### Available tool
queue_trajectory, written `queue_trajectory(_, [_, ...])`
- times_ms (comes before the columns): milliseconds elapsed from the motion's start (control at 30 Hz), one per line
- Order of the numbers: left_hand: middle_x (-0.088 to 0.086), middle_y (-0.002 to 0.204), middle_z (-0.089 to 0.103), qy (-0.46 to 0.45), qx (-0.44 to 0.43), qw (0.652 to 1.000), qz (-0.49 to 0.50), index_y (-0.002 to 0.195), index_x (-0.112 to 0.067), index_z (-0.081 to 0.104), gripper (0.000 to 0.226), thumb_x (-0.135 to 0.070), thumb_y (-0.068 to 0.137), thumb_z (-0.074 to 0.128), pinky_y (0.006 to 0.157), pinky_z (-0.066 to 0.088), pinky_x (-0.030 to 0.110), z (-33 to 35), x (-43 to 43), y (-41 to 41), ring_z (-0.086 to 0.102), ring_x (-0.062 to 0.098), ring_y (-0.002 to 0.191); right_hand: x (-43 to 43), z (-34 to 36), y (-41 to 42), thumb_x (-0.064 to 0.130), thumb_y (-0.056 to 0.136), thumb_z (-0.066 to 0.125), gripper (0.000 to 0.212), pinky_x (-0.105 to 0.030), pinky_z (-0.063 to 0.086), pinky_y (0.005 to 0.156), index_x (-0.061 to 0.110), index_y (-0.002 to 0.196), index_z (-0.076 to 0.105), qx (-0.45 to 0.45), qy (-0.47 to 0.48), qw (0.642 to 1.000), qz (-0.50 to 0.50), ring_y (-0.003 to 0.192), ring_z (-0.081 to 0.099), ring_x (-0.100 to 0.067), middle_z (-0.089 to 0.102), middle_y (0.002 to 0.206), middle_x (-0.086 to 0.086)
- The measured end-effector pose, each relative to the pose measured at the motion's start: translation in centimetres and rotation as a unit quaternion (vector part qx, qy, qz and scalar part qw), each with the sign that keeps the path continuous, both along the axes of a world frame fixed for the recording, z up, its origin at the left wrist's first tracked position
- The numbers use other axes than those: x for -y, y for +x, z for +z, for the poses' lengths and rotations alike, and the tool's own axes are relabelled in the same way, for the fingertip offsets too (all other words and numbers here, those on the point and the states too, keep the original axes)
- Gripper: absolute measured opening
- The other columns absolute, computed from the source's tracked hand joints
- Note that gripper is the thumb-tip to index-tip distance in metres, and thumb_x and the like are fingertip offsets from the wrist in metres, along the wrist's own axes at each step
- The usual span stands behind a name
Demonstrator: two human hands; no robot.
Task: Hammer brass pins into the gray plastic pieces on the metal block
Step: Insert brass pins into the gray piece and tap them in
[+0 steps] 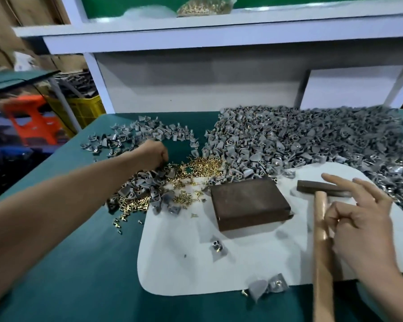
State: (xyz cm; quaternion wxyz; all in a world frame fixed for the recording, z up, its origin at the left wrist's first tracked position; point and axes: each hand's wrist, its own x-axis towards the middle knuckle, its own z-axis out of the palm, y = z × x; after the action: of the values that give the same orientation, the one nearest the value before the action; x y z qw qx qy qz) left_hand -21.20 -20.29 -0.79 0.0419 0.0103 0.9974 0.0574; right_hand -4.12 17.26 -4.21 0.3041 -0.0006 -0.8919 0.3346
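Observation:
A dark metal block lies bare on a white mat. Brass pins are strewn left of it, mixed with gray plastic pieces. My left hand reaches over the far edge of the pins with its fingers curled down; what they hold is hidden. A hammer lies right of the block, its dark head on the mat and its wooden handle pointing toward me. My right hand is beside the handle, fingers spread and mostly straight, thumb against the wood.
A huge heap of gray pieces fills the back right of the green table. Loose gray pieces lie on the mat's near part. A white shelf unit stands behind. A yellow crate and an orange stool stand off the left edge.

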Motion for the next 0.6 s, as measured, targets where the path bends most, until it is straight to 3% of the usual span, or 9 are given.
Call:
queue_trajectory(67, [0.002,0.097,0.065,0.022,0.01,1.0,-0.008,0.099,-0.008,0.07,0.02,-0.003,0.094,0.051,0.069,0.052,0.021,0.8,-0.4,0.6,0.063,0.018,0.084,0.4,0.6,0.4,-0.032,0.056,0.046,0.06,-0.054,0.025,0.105,0.025,0.038,0.041,-0.008,0.015,1.0,0.015,0.121,0.031,-0.014,0.061,0.116,0.011])
queue_trajectory(167, [0.01,0.117,0.064,0.1,-0.031,0.994,-0.017,0.116,-0.006,0.065,0.027,-0.001,0.097,0.047,0.06,0.051,0.018,3.3,-2.1,2.0,0.064,0.013,0.082,0.8,0.6,0.8,-0.032,0.057,0.046,0.067,-0.057,0.027,0.103,0.032,0.037,0.038,-0.004,0.012,0.999,0.043,0.12,0.033,-0.014,0.065,0.11,0.015])
queue_trajectory(267, [-0.002,0.101,0.07,0.209,-0.081,0.972,-0.074,0.119,-0.011,0.064,0.028,-0.002,0.095,0.053,0.073,0.057,0.024,6.1,-5.5,4.4,0.067,0.005,0.076,1.2,0.1,0.9,-0.031,0.057,0.046,0.058,-0.057,0.027,0.103,0.023,0.036,0.047,0.01,-0.006,0.996,0.084,0.118,0.034,-0.009,0.063,0.11,0.029])
queue_trajectory(367, [-0.009,0.08,0.072,0.31,-0.038,0.936,-0.162,0.109,-0.019,0.068,0.023,-0.01,0.089,0.065,0.073,0.056,0.015,6.5,-10.0,8.1,0.068,-0.004,0.071,1.4,-0.3,0.7,-0.031,0.06,0.049,0.046,-0.057,0.029,0.102,0.01,0.04,0.057,0.009,-0.021,0.995,0.098,0.116,0.038,-0.011,0.066,0.108,0.022])
queue_trajectory(467, [-0.008,0.088,0.072,0.28,-0.036,0.932,-0.227,0.109,-0.02,0.07,0.022,-0.013,0.088,0.069,0.074,0.044,-0.001,3.8,-13.4,10.9,0.062,-0.01,0.072,1.2,-0.9,0.2,-0.031,0.064,0.048,0.045,-0.047,0.029,0.107,0.008,0.045,0.059,0.019,-0.061,0.994,0.089,0.115,0.039,-0.012,0.07,0.107,0.011])
queue_trajectory(600, [0.0,0.101,0.073,0.283,-0.087,0.932,-0.21,0.114,-0.014,0.069,0.026,-0.018,0.089,0.068,0.076,0.04,-0.002,1.7,-13.7,11.4,0.063,0.003,0.085,0.8,-1.0,0.1,-0.03,0.065,0.042,0.046,-0.015,0.025,0.103,0.007,0.042,0.054,0.038,-0.101,0.991,0.076,0.112,0.039,-0.01,0.066,0.1,0.031])
